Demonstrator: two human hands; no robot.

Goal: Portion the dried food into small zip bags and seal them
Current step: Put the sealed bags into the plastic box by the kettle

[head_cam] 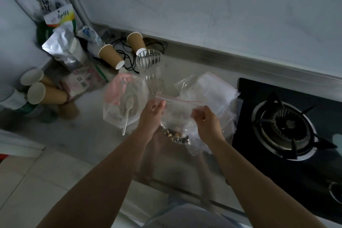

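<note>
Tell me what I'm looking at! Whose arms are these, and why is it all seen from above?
A person wears a camera on their head, so you see their own arms from above. The left hand and right hand each pinch the red-striped top of a clear zip bag with dried food at its bottom. On the counter lie a white plastic spoon, paper cups, spare bags and a clear ribbed cup. The gas burner is at the right.

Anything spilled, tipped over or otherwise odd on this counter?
Two paper cups lie on their sides near the wall, over black cables. No spilled food shows; the dried food sits inside the zip bag held by the left hand and right hand. A spare bag edge overlaps the stove.
</note>
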